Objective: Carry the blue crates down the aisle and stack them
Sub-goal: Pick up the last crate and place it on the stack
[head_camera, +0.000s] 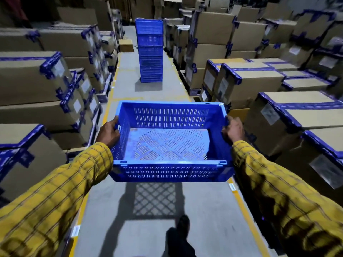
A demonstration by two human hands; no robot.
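I hold an empty blue slotted crate (169, 143) level in front of me, above the grey aisle floor. My left hand (108, 133) grips its left short side near the rim. On the opposite short side my right hand (233, 131) is closed over the rim. Farther down the aisle stands a tall stack of several blue crates (150, 51), upright in the middle of the floor. Both my sleeves are yellow plaid.
Cardboard boxes with blue tape (46, 76) line the left of the aisle, and more boxes (256, 80) line the right. Yellow floor lines (245, 214) mark the aisle edges. A small carton (126, 45) sits left of the stack. My foot (182, 224) is below the crate.
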